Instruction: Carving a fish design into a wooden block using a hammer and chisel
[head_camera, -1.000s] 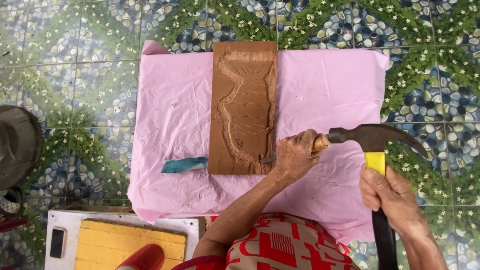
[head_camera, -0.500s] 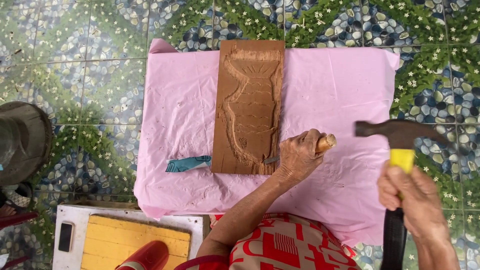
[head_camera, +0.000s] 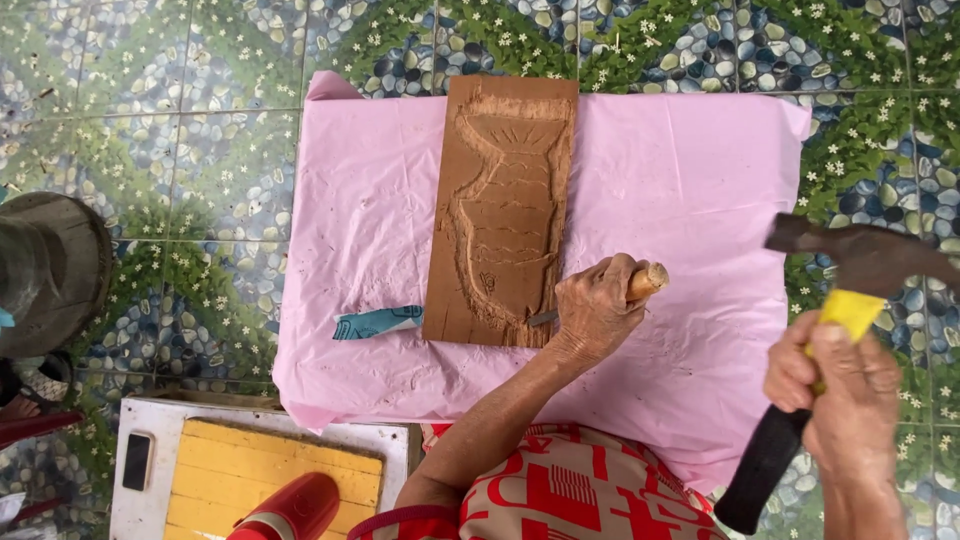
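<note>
Far left of the fingers: a grey round stool (head_camera: 45, 270) on the tiled floor (head_camera: 180, 120); nearer the person, a white-framed yellow wooden board (head_camera: 250, 475) with a dark phone (head_camera: 136, 460) on its rim and a red cylinder (head_camera: 290, 508) lying across it.

Pink plastic sheet (head_camera: 370, 220) is spread on the floor. A small teal scrap (head_camera: 378, 321) lies on it, just left of the brown carved wooden panel (head_camera: 505, 210), which sits upright in frame, top edge overhanging the sheet.

Left hand (head_camera: 597, 308), fingers wrapped tight round a wooden-handled chisel (head_camera: 645, 283); its blade tip rests at the panel's lower right corner, just left of the knuckles.

Right hand (head_camera: 835, 385), fingers closed firm on a dark-headed hammer with yellow collar and black grip (head_camera: 850, 300), raised well right of the chisel butt, apart from it.

Risks, as I judge: the butt stands just proud of the left fingers, so an off-line blow could catch the knuckles. The blade sits close to the panel's edge; a heavy strike might split the corner or slide the panel on the slick sheet.

Room: open sheet between the two hands, a clear swing path. Bare sheet right of the panel; the person's patterned red garment (head_camera: 580, 490) crowds the near edge.
</note>
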